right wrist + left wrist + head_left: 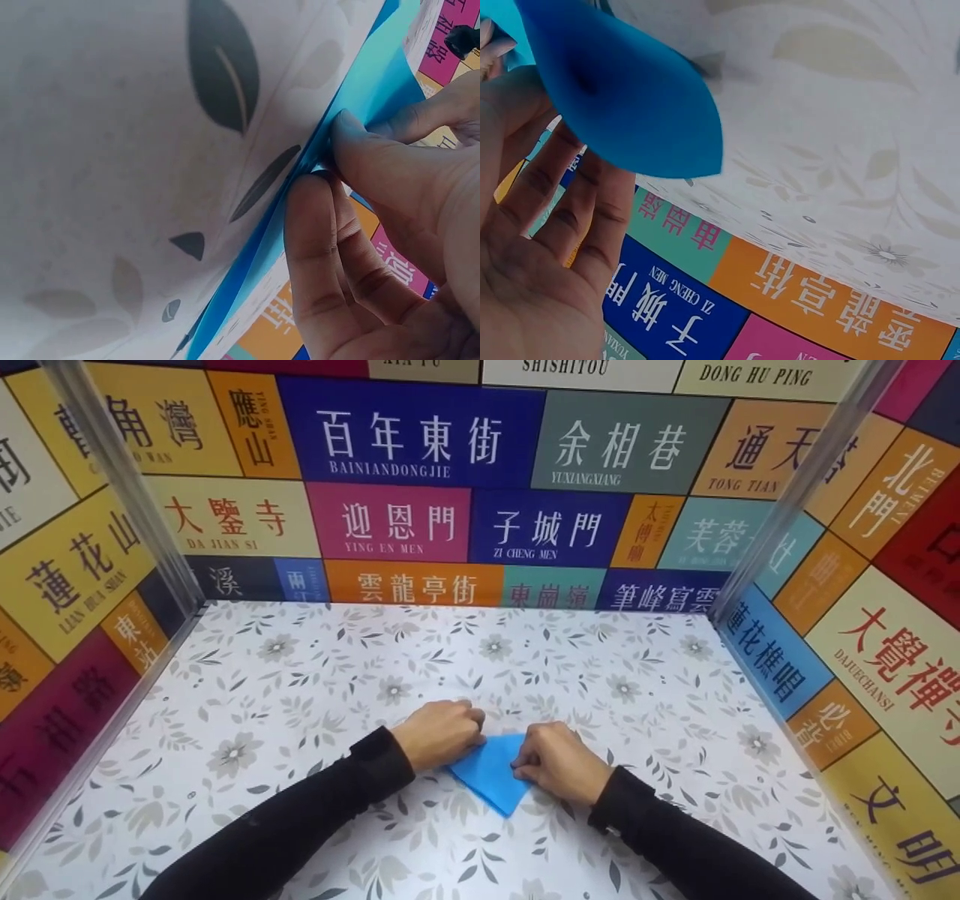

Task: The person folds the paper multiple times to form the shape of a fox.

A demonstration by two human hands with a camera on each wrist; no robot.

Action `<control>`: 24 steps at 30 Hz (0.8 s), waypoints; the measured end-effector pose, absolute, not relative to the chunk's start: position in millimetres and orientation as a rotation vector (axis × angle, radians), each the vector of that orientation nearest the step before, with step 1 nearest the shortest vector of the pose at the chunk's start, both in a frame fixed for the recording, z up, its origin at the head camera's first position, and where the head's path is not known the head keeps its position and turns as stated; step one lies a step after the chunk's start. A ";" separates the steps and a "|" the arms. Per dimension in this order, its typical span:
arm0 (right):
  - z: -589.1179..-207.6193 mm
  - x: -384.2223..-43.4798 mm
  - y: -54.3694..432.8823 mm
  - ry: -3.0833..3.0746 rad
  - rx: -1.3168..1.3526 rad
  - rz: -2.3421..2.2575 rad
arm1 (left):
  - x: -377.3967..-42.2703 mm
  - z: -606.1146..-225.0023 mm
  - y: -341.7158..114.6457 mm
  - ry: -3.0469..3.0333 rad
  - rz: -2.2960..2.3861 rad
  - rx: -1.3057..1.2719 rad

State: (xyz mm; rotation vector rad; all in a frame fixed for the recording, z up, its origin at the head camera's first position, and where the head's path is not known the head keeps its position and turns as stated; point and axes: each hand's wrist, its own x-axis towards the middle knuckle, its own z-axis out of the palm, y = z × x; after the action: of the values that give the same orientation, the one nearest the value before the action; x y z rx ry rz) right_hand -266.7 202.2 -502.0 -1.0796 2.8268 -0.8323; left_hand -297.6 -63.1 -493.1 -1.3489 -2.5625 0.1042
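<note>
Right hand (564, 763) pinching the blue paper's (489, 780) edge, thumb against fingertips; left hand (442, 733) curled at the opposite side, seemingly gripping too, fingertips partly hidden. The folded sheet's between them, over the flower-patterned tabletop (337, 660), lettered panels (394, 521) rising behind!

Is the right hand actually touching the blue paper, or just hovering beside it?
Touching: the right wrist view shows the right hand pinching the blue paper near its edge between thumb and fingertips.
</note>
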 end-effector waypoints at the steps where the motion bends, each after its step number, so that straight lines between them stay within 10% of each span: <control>1: -502.6 -266.7 202.1 2.830 -1.087 -0.827 | -297.6 -493.9 -64.0 -2.568 0.096 -1.344; 24: -501.1 -263.3 201.3 2.864 -1.132 -0.765 | -294.1 -496.9 -88.3 -2.615 -0.073 -1.338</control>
State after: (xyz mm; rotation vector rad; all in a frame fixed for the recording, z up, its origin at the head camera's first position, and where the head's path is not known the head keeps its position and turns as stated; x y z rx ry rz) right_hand -263.3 201.3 -501.1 -1.1316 2.8642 -0.7652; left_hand -294.1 -88.3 -496.9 -1.3381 -2.6152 -0.0734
